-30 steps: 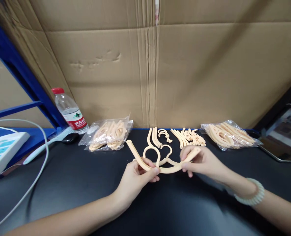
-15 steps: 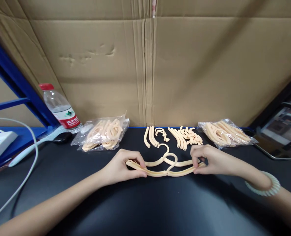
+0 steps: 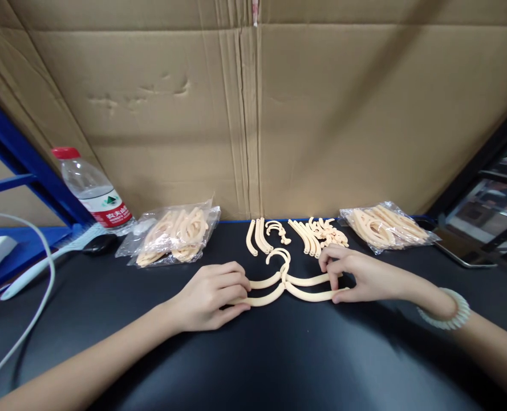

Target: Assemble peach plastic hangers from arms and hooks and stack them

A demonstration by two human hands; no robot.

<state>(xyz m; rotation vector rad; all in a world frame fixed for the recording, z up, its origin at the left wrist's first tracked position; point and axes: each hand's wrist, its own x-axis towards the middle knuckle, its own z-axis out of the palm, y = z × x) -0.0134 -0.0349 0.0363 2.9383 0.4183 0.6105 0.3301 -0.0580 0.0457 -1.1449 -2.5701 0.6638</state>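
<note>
Bottle far left, bag beside it. Left hand half-curled, fingertips pinching left ends of hangers, flat on table, centre. Spare parts behind, handy. Right hand pinching right ends, likely keeping pair aligned. Second bag far right.

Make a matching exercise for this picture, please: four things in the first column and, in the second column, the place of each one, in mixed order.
Column one
1. water bottle
2. hanger
3. bracelet
4. loose hanger parts

Column two
A. between the left plastic bag and the right plastic bag
B. around the right wrist
C. far left, beside the blue frame
D. on the black table, its ends held by the left hand and the right hand

Pairs: 1-C, 2-D, 3-B, 4-A
</note>
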